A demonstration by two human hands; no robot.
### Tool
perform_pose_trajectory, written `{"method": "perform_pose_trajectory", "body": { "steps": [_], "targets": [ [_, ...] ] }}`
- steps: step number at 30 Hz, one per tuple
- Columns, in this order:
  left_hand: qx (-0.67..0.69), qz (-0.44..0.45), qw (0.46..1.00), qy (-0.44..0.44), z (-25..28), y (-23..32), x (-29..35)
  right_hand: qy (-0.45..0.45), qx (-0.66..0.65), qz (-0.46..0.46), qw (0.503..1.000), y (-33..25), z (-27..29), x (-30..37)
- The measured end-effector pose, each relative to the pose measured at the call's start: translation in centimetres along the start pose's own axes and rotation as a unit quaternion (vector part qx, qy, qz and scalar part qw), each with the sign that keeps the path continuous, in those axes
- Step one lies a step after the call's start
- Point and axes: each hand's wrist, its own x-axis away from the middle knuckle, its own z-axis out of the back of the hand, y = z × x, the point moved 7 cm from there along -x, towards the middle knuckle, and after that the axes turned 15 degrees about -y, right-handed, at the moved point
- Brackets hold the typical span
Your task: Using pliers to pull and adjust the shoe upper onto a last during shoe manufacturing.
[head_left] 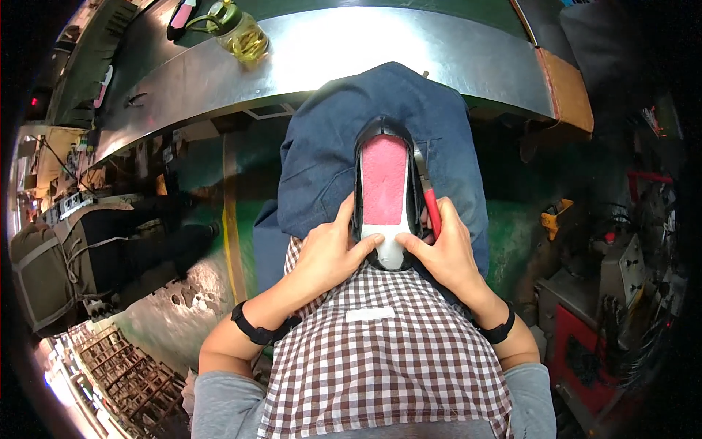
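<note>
A black shoe (385,179) rests in my lap, toe pointing away from me. A pink panel and a white heel part fill its middle, framed by a black edge. My left hand (330,245) grips the shoe's left side near the heel, its thumb pressed on the white part. From the other side my right hand (447,252) holds the shoe the same way, thumb also on the white. Red-handled pliers (433,212) lie along the shoe's right side, their handle tucked in my right hand; its fingers are partly hidden.
Beyond my knees runs a metal bench (468,55) carrying a bottle with a green lid (238,33). Another shoe (180,16) with pink lies at the bench's far left. A person (95,249) is on the left, near a metal rack (121,373). Red-and-grey machinery (585,344) stands right.
</note>
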Motion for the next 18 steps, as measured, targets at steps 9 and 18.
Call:
{"method": "perform_pose_trajectory", "body": {
  "steps": [9, 18],
  "targets": [
    [0.388, -0.07, 0.913, -0.102, -2.1, -1.8, -0.6, -0.039, -0.021, 0.012, 0.999, -0.3, 1.1, 0.1],
    [0.121, -0.031, 0.99, -0.067, 0.3, -0.7, 0.3, -0.052, -0.208, 0.033, 0.976, 1.4, 1.0, -0.1]
  ]
}}
